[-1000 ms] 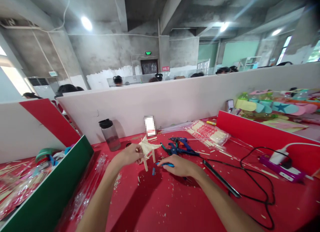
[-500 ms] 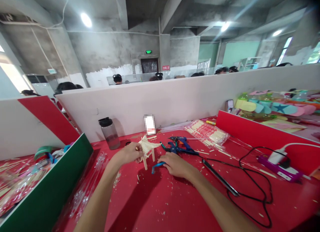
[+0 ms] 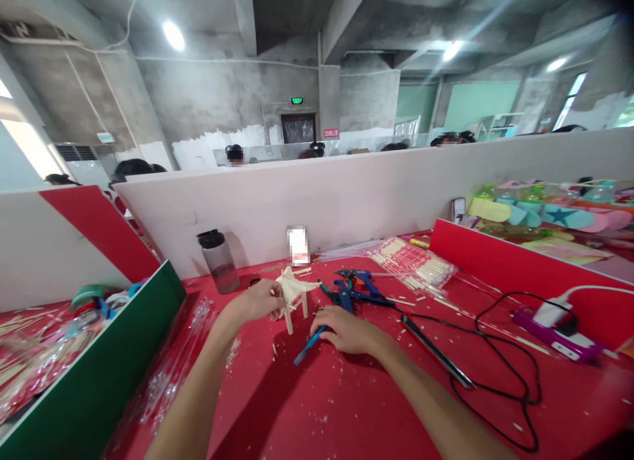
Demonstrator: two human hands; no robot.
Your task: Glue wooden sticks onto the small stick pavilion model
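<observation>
Item 1, my left hand [image 3: 257, 303]: fingers pinched closed on the small stick model [image 3: 293, 293], holding it at its left edge. The model stands upright on thin legs on the red desk [image 3: 347, 407], just behind the middle of the work area.

Item 2, my right hand [image 3: 347, 329]: palm down on the desk, just right of the model, fingers curled closed around a blue-handled tool [image 3: 308, 345]. The tool slants down and to the left from under the fingertips, its far end resting on the desk. I cannot tell what kind of tool it is.

Item 3, blue glue gun [image 3: 357, 285]: lying on the desk just behind my right hand, apart from it, beside other blue handles.

Item 4, black cable [image 3: 500, 354]: loops over the right half of the desk toward a purple power strip [image 3: 557, 333] near the red side panel [image 3: 505, 265].

Item 5, packet of sticks [image 3: 413, 262]: clear wrapping, at the back right, against the white partition [image 3: 347, 202].

Item 6, dark-lidded bottle [image 3: 218, 260]: upright at the back left, well apart from both hands.

Item 7, long dark strip [image 3: 436, 359]: flat on the desk, right of my right forearm.

Item 8, wood chips and stick offcuts: scattered over the desk around both hands.

Item 9, green side panel [image 3: 104, 374]: bounds the desk on the left.
</observation>
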